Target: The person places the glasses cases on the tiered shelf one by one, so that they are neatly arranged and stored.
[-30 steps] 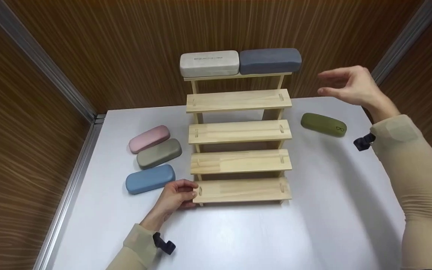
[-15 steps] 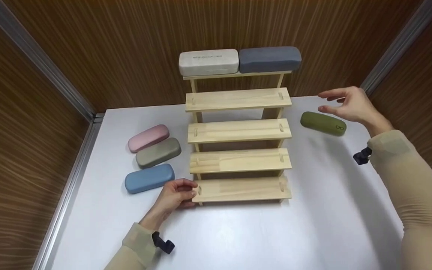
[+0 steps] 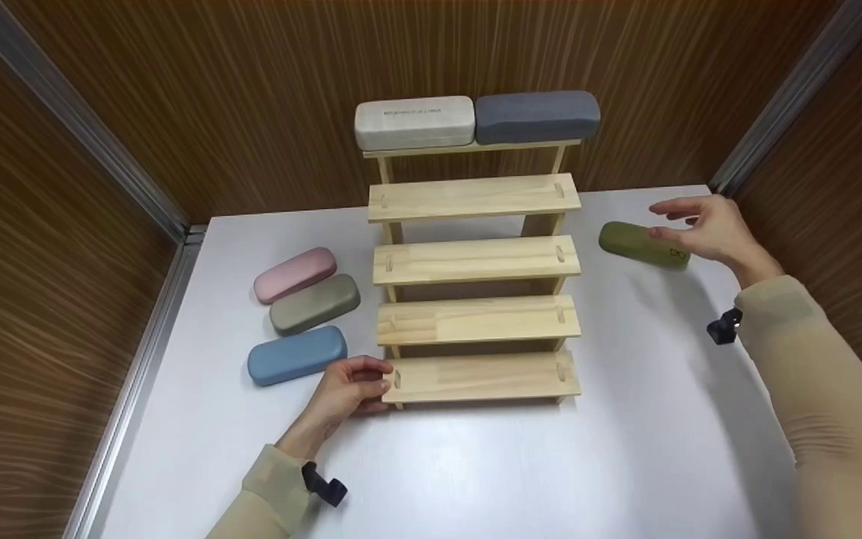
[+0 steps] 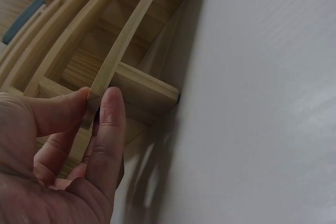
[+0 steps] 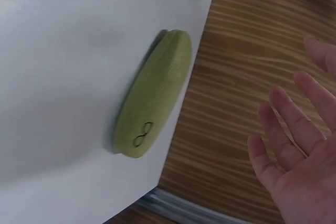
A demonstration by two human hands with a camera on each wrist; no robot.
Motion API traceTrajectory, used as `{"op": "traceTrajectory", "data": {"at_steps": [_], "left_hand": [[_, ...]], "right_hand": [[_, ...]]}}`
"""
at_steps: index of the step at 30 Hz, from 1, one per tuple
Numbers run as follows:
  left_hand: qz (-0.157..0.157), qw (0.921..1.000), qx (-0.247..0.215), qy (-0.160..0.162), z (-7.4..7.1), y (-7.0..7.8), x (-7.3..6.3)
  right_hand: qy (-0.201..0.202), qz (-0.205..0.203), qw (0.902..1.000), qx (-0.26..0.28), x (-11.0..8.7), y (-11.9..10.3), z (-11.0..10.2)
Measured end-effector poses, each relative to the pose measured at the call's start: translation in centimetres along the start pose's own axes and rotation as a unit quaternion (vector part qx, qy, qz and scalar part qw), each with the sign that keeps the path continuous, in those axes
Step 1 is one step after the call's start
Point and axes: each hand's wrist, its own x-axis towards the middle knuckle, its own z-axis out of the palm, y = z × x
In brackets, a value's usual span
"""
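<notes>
A five-tier wooden display rack (image 3: pixel 476 260) stands in the middle of the white table. My left hand (image 3: pixel 343 391) pinches the left end of its lowest board; the left wrist view shows thumb and fingers on either side of the board's corner (image 4: pixel 107 66). At the right, a green glasses case (image 3: pixel 625 239) with a small spectacles mark lies on the table. Above it hovers my right hand (image 3: pixel 714 230), fingers spread and holding nothing. In the right wrist view that hand (image 5: pixel 304 161) is apart from the green case (image 5: pixel 155 90).
A white glasses case (image 3: pixel 416 127) and a grey-blue one (image 3: pixel 537 118) sit side by side on the top tier. Left of the rack lie pink (image 3: pixel 296 275), olive-grey (image 3: pixel 316 305) and blue (image 3: pixel 298 356) cases. Wood-grain walls (image 3: pixel 289 90) close in the back and sides.
My right hand has come down toward the green glasses case and now partly covers it in the head view. The left hand keeps its pinch on the lowest board.
</notes>
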Motion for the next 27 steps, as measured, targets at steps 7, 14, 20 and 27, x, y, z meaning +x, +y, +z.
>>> {"op": "traceTrajectory", "data": {"at_steps": [7, 14, 20, 27], "left_hand": [[0.001, 1.0000, 0.005, 0.003, -0.1, 0.0, -0.1], [0.002, 1.0000, -0.002, 0.002, -0.3, 0.0, -0.3], [0.000, 1.0000, -0.001, 0.001, -0.3, 0.0, -0.3], [-0.003, 1.0000, -0.005, -0.003, -0.5, -0.1, -0.2]], "right_hand": [[-0.020, 0.049, 0.9986, -0.004, -0.3, 2.3, 1.0], [-0.012, 0.074, 0.9972, 0.011, -0.1, 4.4, 3.2], [0.046, 0.055, 0.9974, 0.008, 0.1, 5.8, 5.3], [0.062, 0.051, 0.9967, 0.012, 0.7, 6.9, 6.7]]}}
